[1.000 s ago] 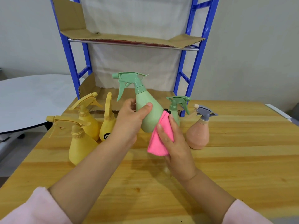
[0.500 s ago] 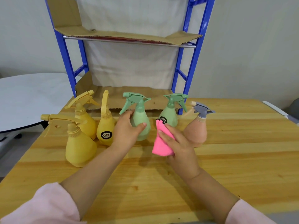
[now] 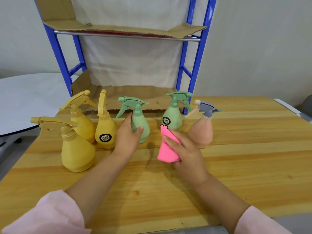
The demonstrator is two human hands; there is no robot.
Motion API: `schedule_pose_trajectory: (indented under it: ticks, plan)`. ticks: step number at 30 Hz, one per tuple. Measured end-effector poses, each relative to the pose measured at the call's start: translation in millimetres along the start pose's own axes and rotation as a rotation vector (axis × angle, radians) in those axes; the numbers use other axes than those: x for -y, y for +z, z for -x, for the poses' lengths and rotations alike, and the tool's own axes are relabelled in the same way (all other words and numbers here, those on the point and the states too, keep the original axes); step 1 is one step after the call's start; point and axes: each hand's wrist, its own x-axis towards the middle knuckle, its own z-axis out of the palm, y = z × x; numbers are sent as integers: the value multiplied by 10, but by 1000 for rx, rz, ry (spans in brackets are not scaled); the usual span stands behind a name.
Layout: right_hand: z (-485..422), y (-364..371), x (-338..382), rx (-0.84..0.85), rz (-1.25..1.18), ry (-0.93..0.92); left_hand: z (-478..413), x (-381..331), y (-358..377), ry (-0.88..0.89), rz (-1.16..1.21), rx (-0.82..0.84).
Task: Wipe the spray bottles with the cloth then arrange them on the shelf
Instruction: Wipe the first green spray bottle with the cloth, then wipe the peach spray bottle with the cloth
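My left hand [image 3: 127,136] grips a green spray bottle [image 3: 140,122] that stands upright on the wooden table [image 3: 236,166]. My right hand [image 3: 184,149] holds a folded pink cloth [image 3: 166,149] just right of it, close to a second green bottle [image 3: 173,114] with a black label. A peach bottle [image 3: 201,130] with a grey trigger stands further right. Three yellow bottles [image 3: 76,149] [image 3: 105,130] [image 3: 81,119] are grouped at the left. The blue shelf [image 3: 197,65] stands behind, its cardboard-lined boards bare.
A white round table [image 3: 25,98] sits beyond the wooden table's left edge. The lower shelf board [image 3: 143,97] lies at table height right behind the bottles. A white object [image 3: 285,105] lies at the far right edge.
The green bottle was held up against the cloth; my left hand has lowered it onto the table between the yellow and green bottles. My right hand with the cloth dropped lower too.
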Motion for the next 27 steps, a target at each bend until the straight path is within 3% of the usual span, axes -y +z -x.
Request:
schedule_pose_trajectory:
  ticks: [5,9,14,18,23,27]
  plan:
    - [49,-91,-34,-32,3,20,314,-123,7,-26,36,-94]
    - [127,-207,-102,-60,-10,71,552,-267,104,98,61,-202]
    - [227,-362,-221,-119,-44,107,431,-658,383,321,44,-73]
    - [303,-507,-308,-153,-58,126,186,-1038,650,500,-99,23]
    - [451,-641,-456,-194,-19,192,1,-1254,947,454,-154,165]
    - [551,-734,-600,-195,5,231,-38,-1262,1045,378,-97,165]
